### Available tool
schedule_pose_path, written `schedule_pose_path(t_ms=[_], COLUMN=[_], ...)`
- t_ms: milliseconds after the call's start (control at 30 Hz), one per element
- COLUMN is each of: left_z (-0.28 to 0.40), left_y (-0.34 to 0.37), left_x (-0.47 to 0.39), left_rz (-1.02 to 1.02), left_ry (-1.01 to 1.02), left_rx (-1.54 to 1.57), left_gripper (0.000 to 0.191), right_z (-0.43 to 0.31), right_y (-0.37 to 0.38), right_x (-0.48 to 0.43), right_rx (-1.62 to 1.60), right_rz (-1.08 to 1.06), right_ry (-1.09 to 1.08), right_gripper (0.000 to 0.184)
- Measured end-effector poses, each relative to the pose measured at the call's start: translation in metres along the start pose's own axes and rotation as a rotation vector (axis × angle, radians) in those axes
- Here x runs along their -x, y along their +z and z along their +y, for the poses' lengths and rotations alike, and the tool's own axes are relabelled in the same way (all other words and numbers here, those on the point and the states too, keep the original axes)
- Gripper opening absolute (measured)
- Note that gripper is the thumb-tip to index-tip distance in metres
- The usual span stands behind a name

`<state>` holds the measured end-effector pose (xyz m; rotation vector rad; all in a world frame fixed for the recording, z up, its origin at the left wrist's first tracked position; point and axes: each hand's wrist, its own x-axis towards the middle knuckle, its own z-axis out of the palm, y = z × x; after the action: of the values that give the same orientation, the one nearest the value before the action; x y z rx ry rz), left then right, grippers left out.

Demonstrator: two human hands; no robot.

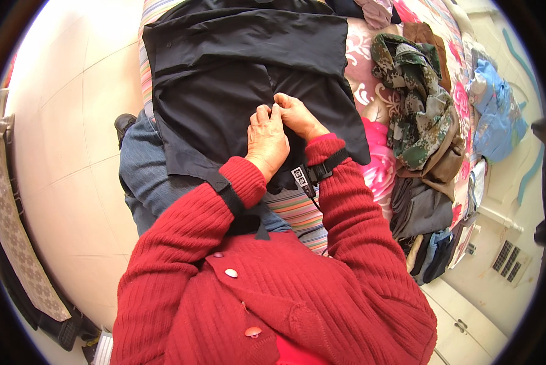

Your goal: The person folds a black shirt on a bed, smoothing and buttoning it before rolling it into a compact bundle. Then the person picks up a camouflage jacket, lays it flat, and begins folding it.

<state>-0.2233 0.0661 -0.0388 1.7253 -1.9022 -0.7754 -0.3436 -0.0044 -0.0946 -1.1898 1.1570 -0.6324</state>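
A black garment [209,105] with a button near its upper left is spread over the bed and partly over the person's jeans. Both hands meet on its middle, at a seam or placket. My left hand [268,141] lies on the cloth, back upward, with its fingers bent down to the seam. Touching it, my right hand [298,116] has its thumb and forefinger pinched together on the black fabric. What lies under the fingertips is hidden. Both wrists carry black straps over red knitted sleeves.
Right of the garment, a camouflage garment [410,105] lies on the floral bedding [378,150], with folded grey trousers [421,207] below it. A blue cloth bundle [496,112] sits farther right. Tiled floor [72,127] stretches along the left.
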Motion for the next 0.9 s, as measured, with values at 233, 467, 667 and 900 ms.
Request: schedule_pose_path(t_ms=[233, 467, 667, 900], left_z=[0.009, 0.005, -0.035, -0.066], left_y=[-0.002, 0.0, -0.003, -0.032], left_x=[0.006, 0.009, -0.022, -0.047], left_rz=[-0.029, -0.03, 0.083, -0.097], left_ry=[-0.126, -0.136, -0.201, 0.184], left_rx=[0.126, 0.172, 0.394, -0.003], left_gripper=[0.065, 0.061, 0.037, 0.043], right_z=[-0.004, -0.004, -0.006, -0.013], right_y=[-0.007, -0.012, -0.016, -0.016], right_x=[0.009, 0.008, 0.004, 0.002], right_rx=[-0.287, -0.426, -0.4, -0.339], right_rz=[-0.079, -0.149, -0.206, -0.221], right_ry=[0.12, 0.149, 0.216, 0.268], right_gripper=[0.007, 0.006, 0.008, 0.008])
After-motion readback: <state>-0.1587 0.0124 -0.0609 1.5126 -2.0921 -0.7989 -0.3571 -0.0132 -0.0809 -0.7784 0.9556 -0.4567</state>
